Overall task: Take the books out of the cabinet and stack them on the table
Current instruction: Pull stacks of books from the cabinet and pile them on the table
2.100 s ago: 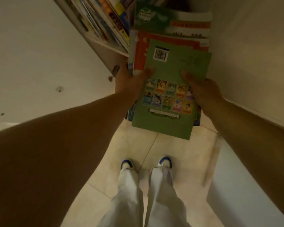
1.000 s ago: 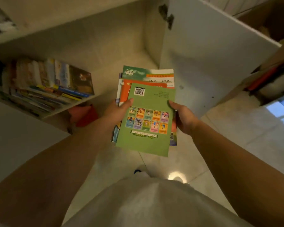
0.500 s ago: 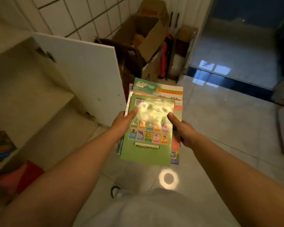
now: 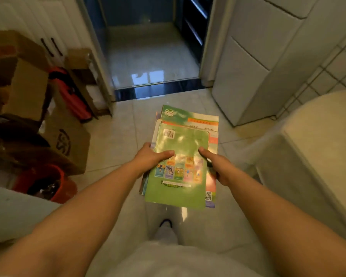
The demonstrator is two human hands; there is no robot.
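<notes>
A stack of books [image 4: 180, 166], green cover on top, is gripped on its left edge by the left hand [image 4: 150, 158] and on its right edge by the right hand [image 4: 218, 166]. Cardboard boxes [image 4: 48, 136] stand well left of the stack; a doorway [image 4: 152, 56] lies beyond it.

The fingers of the left hand [image 4: 148, 158] and the right hand [image 4: 218, 166] curl out of sight beneath the stack of books [image 4: 183, 156]; only the thumbs lie on top. The green top book [image 4: 178, 188] hides most of the covers below it, and glare washes out its print. Its barcode [image 4: 169, 134] is unreadable. The cardboard boxes [image 4: 18, 92] run off the left edge.
</notes>
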